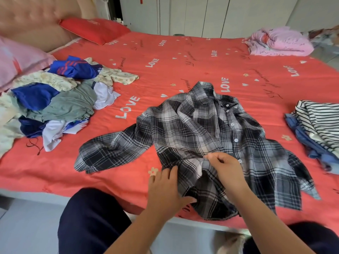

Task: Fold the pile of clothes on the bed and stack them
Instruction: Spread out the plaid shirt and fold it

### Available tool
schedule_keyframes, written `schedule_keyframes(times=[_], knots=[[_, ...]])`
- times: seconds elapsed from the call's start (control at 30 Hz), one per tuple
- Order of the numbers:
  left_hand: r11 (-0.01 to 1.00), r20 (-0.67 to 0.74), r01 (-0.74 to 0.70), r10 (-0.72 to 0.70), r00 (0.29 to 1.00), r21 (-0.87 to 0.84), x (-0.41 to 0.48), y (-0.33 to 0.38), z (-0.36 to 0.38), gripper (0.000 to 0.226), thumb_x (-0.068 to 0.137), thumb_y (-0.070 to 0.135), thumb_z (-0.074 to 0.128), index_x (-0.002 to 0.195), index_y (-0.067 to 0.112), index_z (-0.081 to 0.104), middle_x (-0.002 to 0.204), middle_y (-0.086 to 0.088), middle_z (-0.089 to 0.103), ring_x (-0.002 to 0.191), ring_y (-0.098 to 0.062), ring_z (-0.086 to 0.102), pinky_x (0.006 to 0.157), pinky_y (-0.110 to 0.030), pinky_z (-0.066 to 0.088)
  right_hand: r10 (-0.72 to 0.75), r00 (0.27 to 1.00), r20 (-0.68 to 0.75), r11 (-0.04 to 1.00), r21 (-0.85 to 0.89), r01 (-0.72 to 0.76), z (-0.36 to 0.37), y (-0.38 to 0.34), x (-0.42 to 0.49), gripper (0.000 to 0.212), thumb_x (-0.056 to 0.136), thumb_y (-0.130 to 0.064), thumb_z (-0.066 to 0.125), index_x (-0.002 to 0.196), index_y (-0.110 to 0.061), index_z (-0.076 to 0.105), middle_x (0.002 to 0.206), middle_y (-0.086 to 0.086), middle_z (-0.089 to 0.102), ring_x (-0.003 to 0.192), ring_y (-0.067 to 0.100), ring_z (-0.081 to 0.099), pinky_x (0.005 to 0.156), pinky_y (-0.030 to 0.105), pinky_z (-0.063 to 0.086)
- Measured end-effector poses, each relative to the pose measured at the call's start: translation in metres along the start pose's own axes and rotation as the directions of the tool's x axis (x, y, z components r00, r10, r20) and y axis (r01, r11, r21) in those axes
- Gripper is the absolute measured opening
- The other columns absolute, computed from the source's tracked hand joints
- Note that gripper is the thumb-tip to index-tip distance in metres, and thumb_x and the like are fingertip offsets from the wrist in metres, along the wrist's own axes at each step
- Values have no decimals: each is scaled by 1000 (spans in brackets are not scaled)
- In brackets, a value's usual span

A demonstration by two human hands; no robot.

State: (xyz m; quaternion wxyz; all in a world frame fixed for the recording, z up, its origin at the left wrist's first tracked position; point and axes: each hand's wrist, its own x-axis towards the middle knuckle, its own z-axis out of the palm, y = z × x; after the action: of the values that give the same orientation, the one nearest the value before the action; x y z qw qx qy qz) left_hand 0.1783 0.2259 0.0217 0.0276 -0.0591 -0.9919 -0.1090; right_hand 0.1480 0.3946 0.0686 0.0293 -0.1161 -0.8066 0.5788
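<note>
Two bare hands work at the near edge of the bed, above knees in dark trousers. The left hand (165,189) lies back-up with fingers fairly straight against the left hem of a grey-and-black plaid shirt (192,125), its thumb touching the fabric. The right hand (226,171) is curled, pinching a fold of the shirt's front near the button placket. The shirt is spread front-up and rumpled, collar pointing away, one sleeve flung out to the left, on a coral-red bed sheet (165,52) printed with "LOVE". Left of it sits the unfolded pile of clothes (55,99); at the right edge a striped top (321,121) rests on a blue garment (308,143). Farther off lie a red pillow (95,29) by the padded headboard (33,21), a pink quilt (280,41), and pale wardrobe doors (201,13).
</note>
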Motion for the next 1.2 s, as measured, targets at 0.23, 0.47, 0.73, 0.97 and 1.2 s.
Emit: schedule_keyframes(times=[0.23,0.47,0.73,0.97,1.2], knots=[[810,-115,142,-249,962,-570,12,-8,-24,22,85,2,45,95,13,61,82,0,63,77,-20,56,68,-29,38,-93,995,44,996,-11,94,-8,-3,-9,21,89,-19,57,73,-24,69,81,-11,68,78,-2,59,72,17,41],[654,-161,279,-529,833,-703,-21,-70,-58,50,74,-13,40,92,26,63,89,-2,66,75,-20,57,71,-29,41,-225,910,348,843,-399,361,13,7,-26,16,89,-23,57,76,-27,64,74,-14,61,75,-2,55,68,7,37],[667,58,494,-562,825,-558,-20,-102,-14,45,84,-7,46,126,6,54,124,-19,54,112,-33,52,96,-40,40,-8,962,275,660,-721,212,10,51,-39,41,89,-35,57,128,-24,49,128,1,47,117,21,47,100,32,40],[637,175,567,-571,802,-522,-1,-94,-4,36,93,16,51,127,3,49,117,-15,62,106,-33,58,89,-38,44,101,985,142,734,-678,22,14,55,-45,67,90,-37,55,144,-16,22,130,11,46,116,27,49,91,33,43],[640,36,480,-578,815,-600,1,-85,-25,12,94,17,50,93,5,52,67,-1,52,62,-21,47,64,-30,34,114,991,70,905,-420,-75,17,43,-49,60,89,-15,60,140,-12,29,129,8,55,106,22,58,77,23,42]])
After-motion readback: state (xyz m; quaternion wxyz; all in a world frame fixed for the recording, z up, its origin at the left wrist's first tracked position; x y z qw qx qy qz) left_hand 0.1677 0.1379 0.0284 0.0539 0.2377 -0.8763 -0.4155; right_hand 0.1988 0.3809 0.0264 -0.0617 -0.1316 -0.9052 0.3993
